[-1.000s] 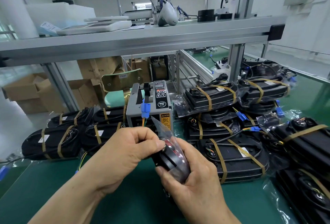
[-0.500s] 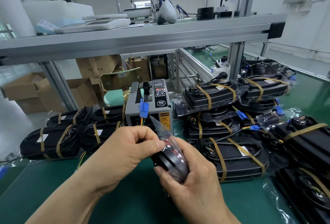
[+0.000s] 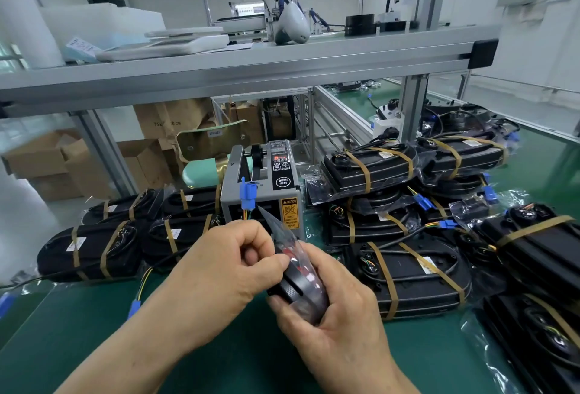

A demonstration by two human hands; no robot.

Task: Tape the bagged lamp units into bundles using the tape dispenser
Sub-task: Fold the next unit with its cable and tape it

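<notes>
Head view: bagged lamp unit (image 3: 298, 283) held in both hands, centre frame, just in front of the tape dispenser (image 3: 266, 186).

Right hand (image 3: 342, 315) is curled under the unit, cupping it. Left hand (image 3: 226, 265) is closed, thumb pinching the bag's top edge, with the lead running up out of the fist to the blue connector (image 3: 248, 194). No tape strip visible at the dispenser mouth or in either hand. Taped bundles (image 3: 408, 277) are stacked centre right, with more at left. Risks: the slick bag could slide in the right hand once the left lets go for tape, the loose lead could get caught under the wrap or snag the dispenser, and the loose bag flap could stick to the tape and wrinkle.
</notes>
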